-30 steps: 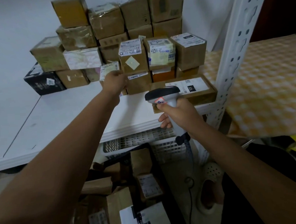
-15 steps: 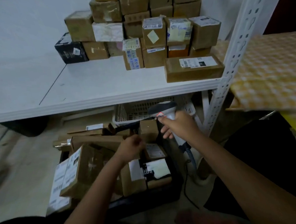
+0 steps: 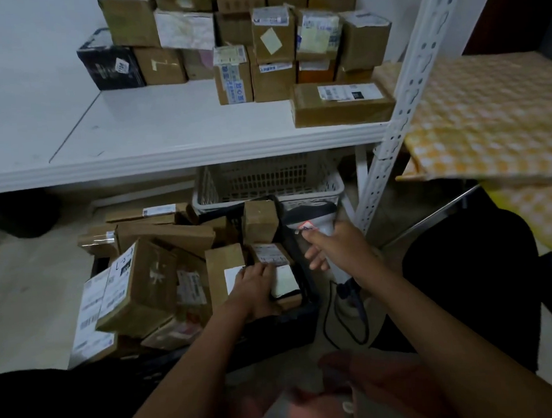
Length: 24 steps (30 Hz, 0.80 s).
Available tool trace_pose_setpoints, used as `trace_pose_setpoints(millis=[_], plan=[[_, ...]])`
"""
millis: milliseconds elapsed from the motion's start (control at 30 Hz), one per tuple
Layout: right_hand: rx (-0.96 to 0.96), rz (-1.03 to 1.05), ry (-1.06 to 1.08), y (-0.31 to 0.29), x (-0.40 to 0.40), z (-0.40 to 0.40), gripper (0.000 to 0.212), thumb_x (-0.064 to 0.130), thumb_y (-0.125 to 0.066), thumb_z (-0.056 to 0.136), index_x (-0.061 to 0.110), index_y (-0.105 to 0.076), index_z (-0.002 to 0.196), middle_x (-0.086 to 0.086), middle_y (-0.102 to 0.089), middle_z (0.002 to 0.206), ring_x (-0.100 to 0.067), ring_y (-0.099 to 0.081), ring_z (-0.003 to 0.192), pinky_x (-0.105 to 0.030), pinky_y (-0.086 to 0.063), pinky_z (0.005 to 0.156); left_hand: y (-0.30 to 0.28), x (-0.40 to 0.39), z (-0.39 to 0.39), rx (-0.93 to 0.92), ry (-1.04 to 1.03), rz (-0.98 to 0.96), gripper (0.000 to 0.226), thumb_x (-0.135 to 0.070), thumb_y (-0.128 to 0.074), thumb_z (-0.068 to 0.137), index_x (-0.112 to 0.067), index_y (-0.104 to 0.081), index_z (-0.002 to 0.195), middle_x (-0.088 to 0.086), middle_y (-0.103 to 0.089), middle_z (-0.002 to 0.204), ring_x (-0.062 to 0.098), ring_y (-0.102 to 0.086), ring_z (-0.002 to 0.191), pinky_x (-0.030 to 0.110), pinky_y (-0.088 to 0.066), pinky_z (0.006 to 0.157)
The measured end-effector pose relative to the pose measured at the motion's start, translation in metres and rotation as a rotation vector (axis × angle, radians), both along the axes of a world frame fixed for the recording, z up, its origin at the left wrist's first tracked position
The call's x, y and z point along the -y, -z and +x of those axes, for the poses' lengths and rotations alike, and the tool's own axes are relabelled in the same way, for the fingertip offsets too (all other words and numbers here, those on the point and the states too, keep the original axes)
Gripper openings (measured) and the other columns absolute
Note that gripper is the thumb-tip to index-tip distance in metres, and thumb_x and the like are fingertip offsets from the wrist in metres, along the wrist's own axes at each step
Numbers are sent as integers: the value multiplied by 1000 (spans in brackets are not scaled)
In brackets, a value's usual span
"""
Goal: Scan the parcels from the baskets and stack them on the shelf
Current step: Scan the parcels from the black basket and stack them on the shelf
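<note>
Little legible writing: white shipping labels with barcodes on most cartons, print too small or blurred to read; "104" perhaps on the tag of the black box (image 3: 111, 68), not certain.

Dark basket (image 3: 275, 330) on the floor, heaped with brown cardboard parcels, taped, several tilted. Left hand (image 3: 255, 284) down in the basket's right end, fingers curled over a small parcel (image 3: 285, 281) with a white label on top, gripping it. Right hand (image 3: 338, 250) just right of the basket, wrapped around the grip of a grey-and-white barcode scanner (image 3: 314, 221), red glow at its head, black cable (image 3: 331, 315) trailing down. White slotted basket (image 3: 269, 180) directly behind the dark basket. Above it, white shelf (image 3: 166, 131) carrying stacked parcels (image 3: 274, 41) at the back and one flat labelled carton (image 3: 341, 103) at the front right edge.
</note>
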State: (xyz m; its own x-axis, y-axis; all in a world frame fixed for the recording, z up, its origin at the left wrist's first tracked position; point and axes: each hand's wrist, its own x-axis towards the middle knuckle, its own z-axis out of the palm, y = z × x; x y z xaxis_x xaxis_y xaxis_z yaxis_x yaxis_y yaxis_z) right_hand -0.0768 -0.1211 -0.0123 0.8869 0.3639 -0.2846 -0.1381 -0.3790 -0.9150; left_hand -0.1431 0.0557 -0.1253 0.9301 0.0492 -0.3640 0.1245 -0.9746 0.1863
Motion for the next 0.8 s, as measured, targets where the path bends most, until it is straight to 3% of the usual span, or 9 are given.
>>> trace_pose_setpoints(millis=[67, 133, 233, 333, 533, 633, 667, 733, 800], plan=[[8, 12, 14, -2, 2, 3, 22, 25, -62, 96, 5, -68, 88, -6, -69, 62, -18, -62, 46, -21, -44, 42, -15, -8, 2, -1, -51, -68, 121, -77, -56, 54, -17, -24, 154, 8, -37, 143, 31, -36, 134, 39, -30, 109], [19, 37, 31, -4, 1, 8, 22, 25, -63, 96, 6, -67, 87, -6, -69, 62, -18, -62, 47, -22, -45, 43, -37, -20, 5, 60, -175, -242, 120, -73, -50, 48, -17, -29, 152, 8, -38, 138, 29, -38, 131, 35, -36, 101], [45, 82, 69, -5, -4, 14, 19, 24, -63, 95, 10, -65, 83, -7, -69, 64, -21, -63, 49, -24, -45, 45, -61, -52, 6, 182, -378, -558, 89, -70, -64, 64, -27, -45, 139, -1, -49, 130, 22, -46, 126, 35, -44, 98], [83, 130, 102, -5, -10, 19, 15, 24, -63, 96, 13, -65, 85, -6, -69, 64, -23, -63, 50, -24, -44, 46, -88, -65, -9, 336, -632, -1008, 44, -46, -76, 84, -28, -61, 121, 0, -66, 114, 20, -64, 107, 26, -56, 84], [172, 187, 106, -30, -24, 32, 17, 22, -62, 96, 7, -68, 91, -8, -69, 66, -16, -61, 46, -23, -45, 44, -124, -67, -22, 438, -937, -1618, 46, -31, -68, 87, -7, -63, 126, 15, -68, 124, 23, -63, 109, 36, -52, 97], [267, 190, 78, -60, -29, 48, 19, 26, -62, 96, 9, -68, 89, -6, -70, 67, -19, -64, 50, -28, -51, 50, -153, -69, -12, 654, -806, -1599, 42, -18, -67, 90, -5, -58, 130, 10, -71, 113, 20, -68, 99, 28, -58, 73], [287, 192, 70, -70, -30, 54, 20, 27, -63, 96, 8, -68, 91, -5, -70, 67, -19, -64, 51, -28, -52, 51, -164, -69, -7, 734, -756, -1553, 49, -20, -71, 87, -9, -56, 132, 8, -69, 116, 21, -67, 103, 28, -58, 74], [310, 209, 67, -86, -32, 66, 21, 28, -64, 95, 7, -69, 97, -5, -71, 68, -17, -65, 50, -26, -51, 50, -181, -74, 7, 871, -661, -1292, 69, -36, -79, 76, -23, -48, 136, 5, -57, 132, 21, -58, 119, 33, -55, 91], [310, 216, 86, -95, -35, 75, 22, 28, -64, 95, 6, -68, 99, -6, -71, 68, -17, -65, 50, -24, -50, 48, -196, -77, 25, 1033, -514, -869, 79, -41, -81, 72, -31, -37, 137, 0, -38, 138, 14, -40, 129, 26, -44, 103]])
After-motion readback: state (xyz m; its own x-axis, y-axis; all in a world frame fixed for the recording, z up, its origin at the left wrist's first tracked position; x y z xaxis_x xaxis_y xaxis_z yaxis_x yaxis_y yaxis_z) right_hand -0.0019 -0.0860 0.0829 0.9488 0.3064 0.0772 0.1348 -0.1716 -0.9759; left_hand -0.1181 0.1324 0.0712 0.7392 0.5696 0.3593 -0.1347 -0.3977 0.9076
